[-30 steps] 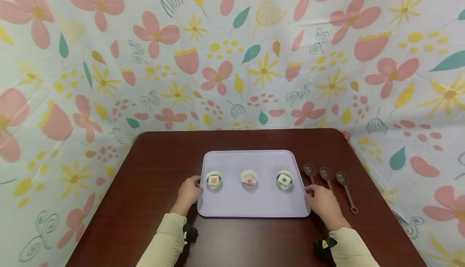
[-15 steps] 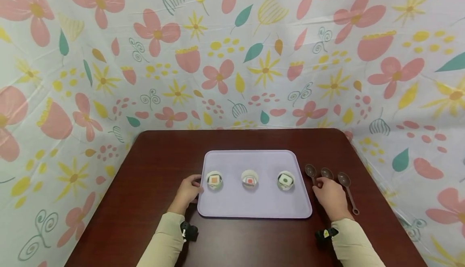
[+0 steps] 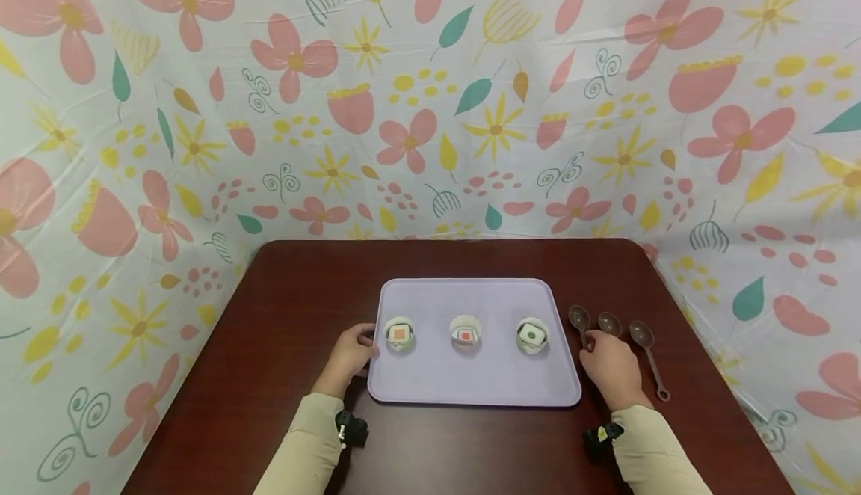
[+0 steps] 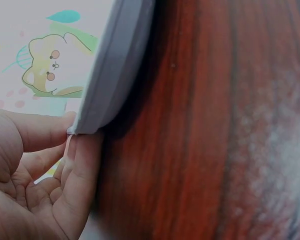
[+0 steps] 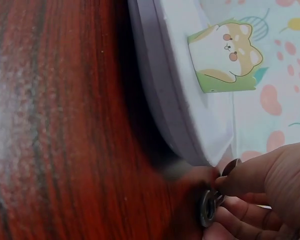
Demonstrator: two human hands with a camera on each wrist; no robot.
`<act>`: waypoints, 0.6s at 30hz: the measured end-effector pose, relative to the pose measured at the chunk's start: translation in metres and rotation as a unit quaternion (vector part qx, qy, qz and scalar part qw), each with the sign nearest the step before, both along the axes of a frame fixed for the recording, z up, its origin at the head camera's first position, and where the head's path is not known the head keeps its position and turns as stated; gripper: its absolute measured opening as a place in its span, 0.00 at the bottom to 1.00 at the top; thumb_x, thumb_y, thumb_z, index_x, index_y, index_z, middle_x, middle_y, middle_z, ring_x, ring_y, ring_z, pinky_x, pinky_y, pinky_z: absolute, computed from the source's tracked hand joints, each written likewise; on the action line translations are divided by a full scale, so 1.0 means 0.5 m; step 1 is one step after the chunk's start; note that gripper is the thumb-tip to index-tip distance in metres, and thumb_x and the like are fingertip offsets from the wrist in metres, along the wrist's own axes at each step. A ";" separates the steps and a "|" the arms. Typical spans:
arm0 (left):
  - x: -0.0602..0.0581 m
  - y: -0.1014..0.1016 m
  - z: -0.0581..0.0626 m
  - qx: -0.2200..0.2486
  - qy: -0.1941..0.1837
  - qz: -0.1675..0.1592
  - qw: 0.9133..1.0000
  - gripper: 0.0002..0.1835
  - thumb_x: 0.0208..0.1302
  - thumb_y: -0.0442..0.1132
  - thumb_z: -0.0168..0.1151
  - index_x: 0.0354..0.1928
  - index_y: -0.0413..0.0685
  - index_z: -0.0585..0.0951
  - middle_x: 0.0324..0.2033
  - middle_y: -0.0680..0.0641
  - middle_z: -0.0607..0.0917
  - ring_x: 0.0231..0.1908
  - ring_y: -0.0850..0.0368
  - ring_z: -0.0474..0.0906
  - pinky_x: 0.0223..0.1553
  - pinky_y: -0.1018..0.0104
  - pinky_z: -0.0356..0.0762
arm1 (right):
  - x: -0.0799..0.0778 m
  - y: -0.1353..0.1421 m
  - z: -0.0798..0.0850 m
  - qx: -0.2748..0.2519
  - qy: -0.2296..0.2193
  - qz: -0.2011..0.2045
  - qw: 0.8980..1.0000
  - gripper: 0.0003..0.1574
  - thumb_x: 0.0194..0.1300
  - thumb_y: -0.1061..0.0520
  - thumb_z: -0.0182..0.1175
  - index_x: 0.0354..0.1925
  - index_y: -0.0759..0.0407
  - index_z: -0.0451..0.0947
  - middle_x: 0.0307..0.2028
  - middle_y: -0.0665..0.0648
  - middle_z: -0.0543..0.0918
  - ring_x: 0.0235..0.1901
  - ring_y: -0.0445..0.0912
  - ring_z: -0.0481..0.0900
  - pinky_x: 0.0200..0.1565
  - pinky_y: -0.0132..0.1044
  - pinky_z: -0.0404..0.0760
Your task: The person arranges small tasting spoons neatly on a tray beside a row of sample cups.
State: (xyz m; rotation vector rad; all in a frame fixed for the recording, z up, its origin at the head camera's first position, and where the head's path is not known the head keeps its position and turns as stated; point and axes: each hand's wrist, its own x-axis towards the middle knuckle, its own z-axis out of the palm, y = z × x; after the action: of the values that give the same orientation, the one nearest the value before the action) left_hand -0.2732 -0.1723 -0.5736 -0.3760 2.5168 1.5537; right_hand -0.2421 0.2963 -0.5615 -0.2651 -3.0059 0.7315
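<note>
My left hand (image 3: 346, 357) grips the left rim of a pale lilac tray (image 3: 464, 379), thumb above and fingers below in the left wrist view. Across the tray stand three small paper cups, the left one (image 3: 400, 347) holding a piece with an orange square, the middle one (image 3: 466, 344) a red mark, the right one (image 3: 533, 348) a green mark. A cartoon dog decorates the cup (image 5: 225, 57) in the right wrist view. Beside the tray's right edge, my right hand (image 3: 612, 366) pinches the handle of the nearest brown measuring spoon (image 3: 578, 317), whose ring end (image 5: 207, 209) shows below the fingers.
Two more brown spoons lie to the right: the middle spoon (image 3: 609, 322), its handle hidden by my right hand, and the outer spoon (image 3: 651, 360). Everything rests on a dark red-brown wooden table (image 3: 316, 278). A flower-printed cloth (image 3: 417, 136) hangs behind and along the sides.
My right hand has left the tray's right rim and moved right onto the nearest spoon's handle, which it now pinches. My left hand stays at the tray's left rim.
</note>
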 end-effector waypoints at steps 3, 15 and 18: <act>0.001 0.000 0.001 0.003 -0.001 -0.001 1.000 0.28 0.61 0.25 0.65 0.65 0.41 0.76 0.43 0.38 0.80 0.39 0.45 0.81 0.27 0.52 0.86 | 0.001 -0.003 0.004 -0.009 -0.004 0.001 1.000 0.25 0.64 0.61 0.58 0.58 0.72 0.76 0.27 0.58 0.79 0.24 0.50 0.71 0.24 0.43 0.69; 0.001 -0.002 0.001 -0.001 0.004 -0.004 1.000 0.28 0.62 0.26 0.65 0.66 0.42 0.76 0.44 0.38 0.80 0.40 0.44 0.81 0.28 0.53 0.86 | 0.002 -0.033 0.044 -0.024 0.031 0.012 0.999 0.23 0.65 0.60 0.58 0.56 0.71 0.76 0.20 0.54 0.70 0.18 0.47 0.66 0.21 0.39 0.62; 0.001 -0.003 -0.001 -0.001 0.005 -0.006 1.000 0.28 0.62 0.26 0.65 0.66 0.41 0.76 0.44 0.38 0.80 0.40 0.45 0.81 0.28 0.53 0.86 | -0.001 -0.042 0.049 -0.020 0.036 0.014 0.999 0.22 0.65 0.60 0.58 0.54 0.70 0.77 0.21 0.55 0.72 0.20 0.48 0.68 0.22 0.39 0.64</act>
State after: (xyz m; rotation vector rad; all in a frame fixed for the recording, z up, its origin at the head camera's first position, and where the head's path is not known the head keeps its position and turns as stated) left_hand -0.2726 -0.1736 -0.5739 -0.3551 2.5236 1.5527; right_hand -0.2425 0.2755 -0.5368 -0.1947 -2.9356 0.7876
